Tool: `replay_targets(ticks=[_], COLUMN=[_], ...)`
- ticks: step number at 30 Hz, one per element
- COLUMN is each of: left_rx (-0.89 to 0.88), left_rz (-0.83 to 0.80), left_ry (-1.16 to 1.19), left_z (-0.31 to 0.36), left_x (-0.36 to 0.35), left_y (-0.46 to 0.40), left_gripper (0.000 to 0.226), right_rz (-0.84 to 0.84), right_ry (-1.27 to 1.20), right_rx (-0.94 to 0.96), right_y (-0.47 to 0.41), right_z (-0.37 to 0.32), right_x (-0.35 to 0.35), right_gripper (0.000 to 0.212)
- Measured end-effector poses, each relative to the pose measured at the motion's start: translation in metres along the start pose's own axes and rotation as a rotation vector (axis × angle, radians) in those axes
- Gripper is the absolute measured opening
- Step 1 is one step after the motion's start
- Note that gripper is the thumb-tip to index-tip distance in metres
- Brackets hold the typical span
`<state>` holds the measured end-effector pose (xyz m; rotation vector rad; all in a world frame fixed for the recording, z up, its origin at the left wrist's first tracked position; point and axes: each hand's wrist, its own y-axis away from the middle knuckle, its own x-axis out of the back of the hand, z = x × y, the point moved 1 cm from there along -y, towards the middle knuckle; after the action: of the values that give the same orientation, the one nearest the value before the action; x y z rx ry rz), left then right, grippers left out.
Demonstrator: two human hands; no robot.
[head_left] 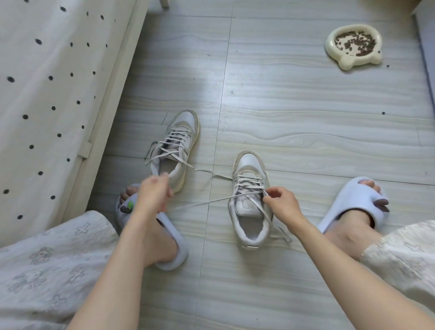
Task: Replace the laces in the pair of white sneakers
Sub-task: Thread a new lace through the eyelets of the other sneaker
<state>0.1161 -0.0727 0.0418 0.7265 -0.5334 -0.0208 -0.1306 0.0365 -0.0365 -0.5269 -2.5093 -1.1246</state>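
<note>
We're on the floor w/ both sneakers out front, and the near sneaker (250,201) sits between our slippered feet, toe pointing away from us, heel toward us, long axis running near-to-far w/ a slight lean. Far sneaker (176,149) stands just beside the bed edge (112,99), toe also away, tilted a bit to the right at the toe end.

Right hand (281,203) is curled in a pinch at the top eyelets of the near sneaker, thumb and fingers closed on the lace (208,202) right where it leaves the shoe. Left hand (153,193) is closed in a loose fist out to the left, over the left slipper (169,233). The lace runs taut from the shoe toward it, so we judge it's got the free end, though the exact grip is blurred.

Progress, as far as we can tell: early. Both shoes are laced through most rows; the near one is only loosened at the top, w/ another lace end trailing by the heel. The far sneaker's laces are undone and splayed, one strand trailing across the floor toward the near shoe, but they're threaded. No fresh laces in sight. So left to do: pull out both old laces, thread new ones on both.

Pet bowl (354,46) w/ kibble sits well apart, far right.
</note>
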Motion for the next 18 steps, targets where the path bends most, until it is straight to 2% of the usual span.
replay_targets(ticks=[1,2,4,6,8,11,13,16,18], left_rx=[-0.081,-0.132,-0.201,-0.252,-0.292,-0.27,-0.259,-0.209,-0.169], left_rz=[-0.031,-0.123,-0.352,-0.472,-0.434,-0.233,-0.182,-0.163,-0.191], left_ry=[-0.3,-0.475,-0.698,-0.794,-0.6,-0.091,0.065,0.131,-0.06], left_z=[-0.012,-0.023,-0.037,-0.038,-0.029,-0.009,-0.002,-0.009,-0.02], left_x=[-0.009,-0.018,-0.034,-0.04,-0.037,-0.029,-0.029,-0.037,-0.037], left_y=[0.0,0.001,0.007,0.014,0.02,0.02,0.017,0.016,0.016], left_gripper=[0.024,0.02,0.025,0.021,0.03,0.039,0.04,0.038,0.035], right_rz=[-0.002,-0.004,-0.007,-0.016,-0.021,-0.034,-0.05,-0.005,0.055], right_ry=[0.003,0.009,0.019,0.016,0.011,0.014,0.042,0.12,0.216], right_rx=[0.006,0.012,0.033,0.046,0.047,0.049,0.054,0.101,0.232], right_y=[0.001,0.002,0.004,0.004,0.005,0.006,0.006,0.01,0.016], right_z=[0.001,0.002,0.003,0.003,0.003,0.004,0.002,-0.001,0.0], right_x=[0.0,-0.001,-0.003,-0.002,0.0,0.002,-0.001,-0.009,-0.015], right_gripper=[0.027,0.027,0.028,0.028,0.027,0.024,0.024,0.029,0.026])
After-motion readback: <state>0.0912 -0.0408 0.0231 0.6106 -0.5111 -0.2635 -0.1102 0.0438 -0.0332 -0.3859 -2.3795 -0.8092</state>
